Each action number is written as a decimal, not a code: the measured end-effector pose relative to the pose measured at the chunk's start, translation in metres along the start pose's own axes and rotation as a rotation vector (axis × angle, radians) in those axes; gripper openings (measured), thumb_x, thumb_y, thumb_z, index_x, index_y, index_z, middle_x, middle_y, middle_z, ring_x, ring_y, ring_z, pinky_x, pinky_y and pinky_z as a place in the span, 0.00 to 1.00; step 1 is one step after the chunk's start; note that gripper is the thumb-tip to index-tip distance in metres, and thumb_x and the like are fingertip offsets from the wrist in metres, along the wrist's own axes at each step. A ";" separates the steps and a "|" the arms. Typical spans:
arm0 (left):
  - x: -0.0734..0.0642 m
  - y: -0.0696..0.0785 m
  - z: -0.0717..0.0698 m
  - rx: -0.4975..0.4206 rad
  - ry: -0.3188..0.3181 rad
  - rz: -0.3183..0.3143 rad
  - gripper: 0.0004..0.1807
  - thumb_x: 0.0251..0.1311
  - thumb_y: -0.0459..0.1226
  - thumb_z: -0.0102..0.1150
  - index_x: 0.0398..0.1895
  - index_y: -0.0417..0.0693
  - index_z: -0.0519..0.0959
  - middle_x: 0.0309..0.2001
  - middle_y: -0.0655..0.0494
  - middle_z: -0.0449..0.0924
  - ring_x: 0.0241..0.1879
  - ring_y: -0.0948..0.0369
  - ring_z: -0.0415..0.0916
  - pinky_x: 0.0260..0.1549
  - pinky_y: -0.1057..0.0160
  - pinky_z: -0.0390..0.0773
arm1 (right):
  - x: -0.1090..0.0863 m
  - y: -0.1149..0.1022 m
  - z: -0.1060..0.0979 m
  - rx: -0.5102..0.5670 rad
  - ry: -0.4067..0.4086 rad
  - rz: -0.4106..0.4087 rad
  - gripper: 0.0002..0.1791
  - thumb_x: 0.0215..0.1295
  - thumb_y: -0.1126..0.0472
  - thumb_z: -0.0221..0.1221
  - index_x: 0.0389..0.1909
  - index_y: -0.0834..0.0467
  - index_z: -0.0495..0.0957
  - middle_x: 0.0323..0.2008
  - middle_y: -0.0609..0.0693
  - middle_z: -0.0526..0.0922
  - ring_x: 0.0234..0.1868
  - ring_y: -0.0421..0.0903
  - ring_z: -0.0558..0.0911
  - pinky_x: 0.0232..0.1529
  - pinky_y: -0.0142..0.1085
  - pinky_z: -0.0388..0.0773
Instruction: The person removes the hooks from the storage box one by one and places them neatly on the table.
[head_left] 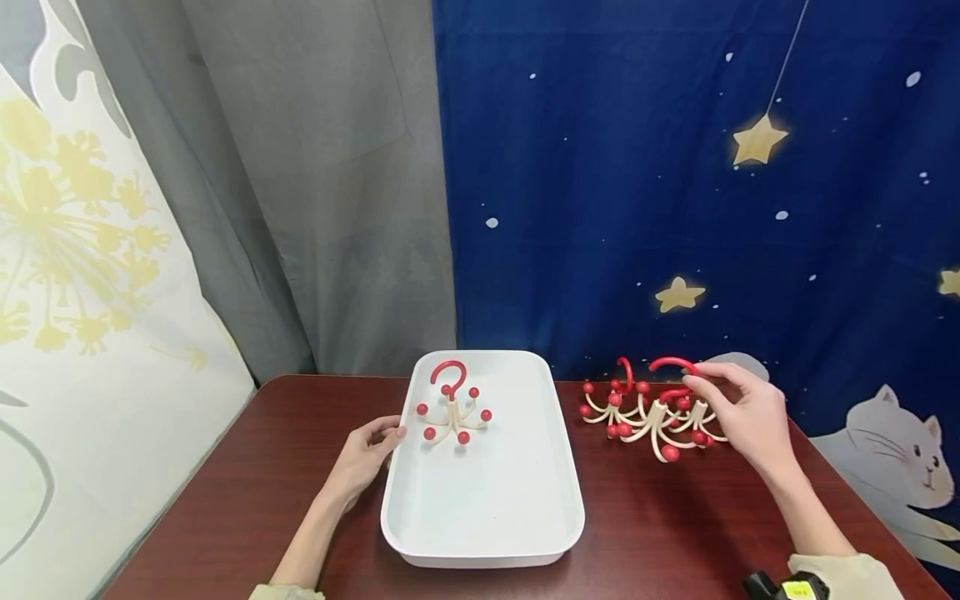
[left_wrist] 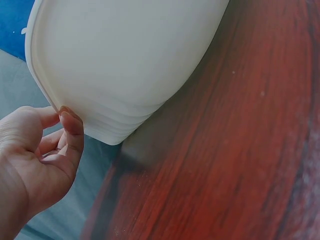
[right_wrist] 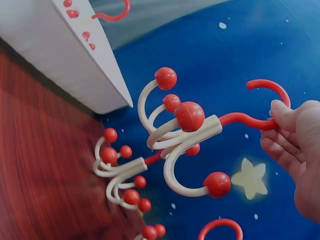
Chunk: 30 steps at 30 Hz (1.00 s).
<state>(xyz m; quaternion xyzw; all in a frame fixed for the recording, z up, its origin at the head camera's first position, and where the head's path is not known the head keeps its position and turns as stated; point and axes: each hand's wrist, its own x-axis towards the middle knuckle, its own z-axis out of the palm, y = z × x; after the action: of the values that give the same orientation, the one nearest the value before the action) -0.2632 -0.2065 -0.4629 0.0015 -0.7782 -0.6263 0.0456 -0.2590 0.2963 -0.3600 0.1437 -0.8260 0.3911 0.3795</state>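
My left hand [head_left: 362, 460] pinches the left rim of a white tray [head_left: 495, 508] between thumb and fingers. Inside the tray, toward its upper left, stands a hanging hook [head_left: 453, 417] with cream curved prongs, red ball tips and a red hooked top. My right hand [head_left: 752, 410] pinches the red top of a second such hanging hook [right_wrist: 192, 135] at the right of the table. In the right wrist view this one is held up, its prongs pointing away from the hand. Two more hanging hooks stand behind it, one at the left [head_left: 613, 402], one partly hidden at the right [head_left: 699, 414].
The dark red wooden table [head_left: 300, 425] lies under everything. Right behind it hang a grey curtain [head_left: 337, 208] and a blue curtain [head_left: 600, 183] with stars. A pale patterned cloth [head_left: 90, 333] hangs at the left.
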 end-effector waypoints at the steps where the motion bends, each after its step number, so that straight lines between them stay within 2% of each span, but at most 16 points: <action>1: 0.000 0.000 0.000 -0.002 0.000 -0.001 0.20 0.70 0.37 0.61 0.60 0.33 0.76 0.44 0.41 0.81 0.35 0.55 0.76 0.31 0.66 0.78 | -0.001 0.001 -0.003 -0.007 0.005 0.001 0.12 0.55 0.73 0.72 0.41 0.62 0.87 0.32 0.26 0.82 0.31 0.23 0.79 0.35 0.17 0.71; 6: 0.000 -0.001 0.000 -0.009 0.000 -0.004 0.20 0.70 0.37 0.61 0.60 0.33 0.76 0.44 0.40 0.81 0.36 0.54 0.77 0.31 0.66 0.78 | -0.007 0.008 -0.017 -0.047 0.016 0.009 0.13 0.56 0.71 0.72 0.43 0.62 0.87 0.34 0.23 0.80 0.32 0.21 0.78 0.36 0.15 0.70; 15: 0.001 -0.002 0.000 -0.015 -0.002 -0.010 0.21 0.71 0.36 0.60 0.61 0.33 0.75 0.46 0.38 0.80 0.37 0.54 0.77 0.32 0.67 0.78 | -0.019 0.022 -0.041 -0.080 0.015 0.037 0.12 0.57 0.71 0.72 0.42 0.62 0.86 0.32 0.21 0.81 0.33 0.19 0.79 0.36 0.14 0.70; 22: 0.001 -0.001 -0.001 -0.012 0.002 -0.008 0.21 0.71 0.37 0.60 0.61 0.33 0.75 0.45 0.40 0.80 0.37 0.56 0.77 0.32 0.67 0.78 | -0.029 0.030 -0.058 -0.182 0.015 0.080 0.11 0.58 0.66 0.73 0.42 0.60 0.86 0.33 0.14 0.76 0.32 0.15 0.75 0.35 0.14 0.66; 30: 0.000 0.000 0.001 -0.035 -0.004 -0.016 0.21 0.71 0.37 0.60 0.61 0.33 0.75 0.46 0.38 0.81 0.37 0.53 0.78 0.31 0.66 0.78 | -0.040 0.039 -0.072 -0.216 0.012 0.094 0.10 0.57 0.66 0.73 0.40 0.61 0.86 0.34 0.12 0.74 0.34 0.13 0.73 0.34 0.14 0.66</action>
<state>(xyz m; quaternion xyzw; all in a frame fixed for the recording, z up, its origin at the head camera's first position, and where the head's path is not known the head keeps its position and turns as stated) -0.2636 -0.2060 -0.4633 0.0054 -0.7673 -0.6400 0.0390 -0.2158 0.3740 -0.3818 0.0607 -0.8668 0.3180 0.3791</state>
